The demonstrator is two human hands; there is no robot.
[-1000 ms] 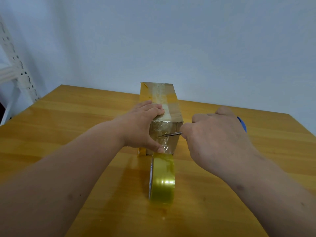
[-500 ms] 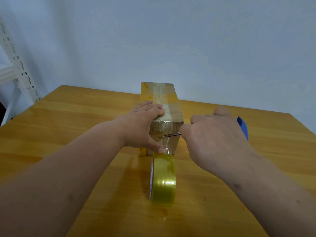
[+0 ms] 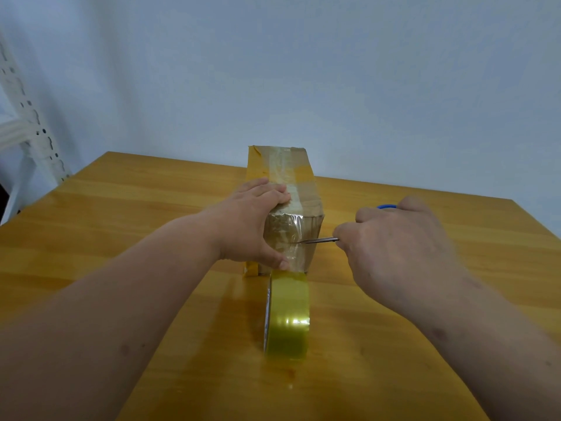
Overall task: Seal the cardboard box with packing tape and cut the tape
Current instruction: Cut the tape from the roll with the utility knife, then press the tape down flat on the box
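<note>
A narrow cardboard box (image 3: 299, 189) stands lengthwise on the wooden table (image 3: 151, 208), clear tape running along its top and down its near end. My left hand (image 3: 253, 229) clasps the box's near left corner, thumb pressing the tape low on the front face. A yellow tape roll (image 3: 288, 314) stands on edge in front of the box, its strip still joined to the front face. My right hand (image 3: 394, 247) grips blue-handled scissors (image 3: 321, 240); the metal blades point left and touch the tape on the front face.
A white perforated metal shelf upright (image 3: 33, 129) stands at the far left, beyond the table's edge. A plain pale wall rises behind the table. The table's right edge runs behind my right forearm.
My right hand has shifted slightly right and turned, so less of the blue handle shows. The blades stay at the tape on the front face. My left hand and the roll have not moved.
</note>
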